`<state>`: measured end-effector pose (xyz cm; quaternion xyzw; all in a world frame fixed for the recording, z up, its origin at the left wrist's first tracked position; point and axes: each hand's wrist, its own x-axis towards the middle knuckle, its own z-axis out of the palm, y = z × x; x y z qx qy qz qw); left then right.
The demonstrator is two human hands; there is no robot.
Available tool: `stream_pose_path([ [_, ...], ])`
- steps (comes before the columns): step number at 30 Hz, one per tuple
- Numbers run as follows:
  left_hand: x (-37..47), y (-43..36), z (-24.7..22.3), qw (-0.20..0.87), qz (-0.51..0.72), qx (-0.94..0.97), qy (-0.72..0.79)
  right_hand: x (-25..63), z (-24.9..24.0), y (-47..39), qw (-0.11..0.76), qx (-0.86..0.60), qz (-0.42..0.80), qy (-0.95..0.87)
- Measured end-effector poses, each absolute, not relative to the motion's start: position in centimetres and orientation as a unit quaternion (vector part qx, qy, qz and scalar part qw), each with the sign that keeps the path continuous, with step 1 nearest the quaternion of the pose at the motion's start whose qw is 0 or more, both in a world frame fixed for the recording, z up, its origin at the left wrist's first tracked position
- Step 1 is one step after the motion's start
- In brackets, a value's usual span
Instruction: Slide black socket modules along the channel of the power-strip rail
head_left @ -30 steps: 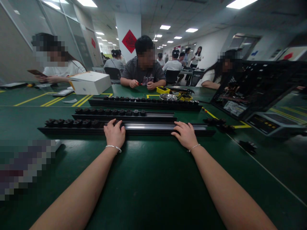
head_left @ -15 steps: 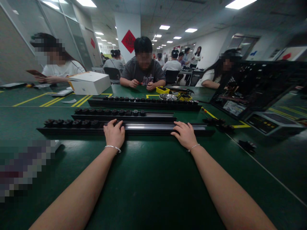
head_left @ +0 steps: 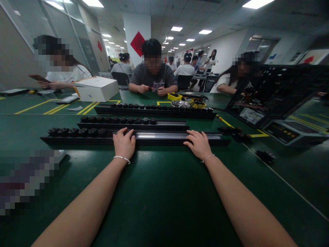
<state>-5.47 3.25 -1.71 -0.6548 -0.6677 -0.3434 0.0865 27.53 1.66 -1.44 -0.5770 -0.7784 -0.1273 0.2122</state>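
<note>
Fingers [head_left: 130,132] loosely spread, gripping nothing visible, your left hand [head_left: 124,144] and right hand [head_left: 199,144] rest on the seemingly part-filled near rail [head_left: 159,143] before you, black parts [head_left: 82,133] lining its left portion, bright channel [head_left: 159,135] showing between.

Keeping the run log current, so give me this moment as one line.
left hand: on nearest black rail | right hand: on same rail | dark parts: lined along rail's left section
</note>
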Motion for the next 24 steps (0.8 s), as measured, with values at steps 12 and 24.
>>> stream_pose_path([
  [12, -5.50, 3.27, -1.96, 0.086, -0.349, -0.652, -0.667, 27.55, -1.42, 1.66, 0.208, -0.577, -0.128, -0.779],
  [24, -5.55, 3.30, -1.88, 0.077, -0.364, -0.654, -0.659, 27.61, -1.67, 1.74, 0.204, -0.575, -0.140, -0.780],
])
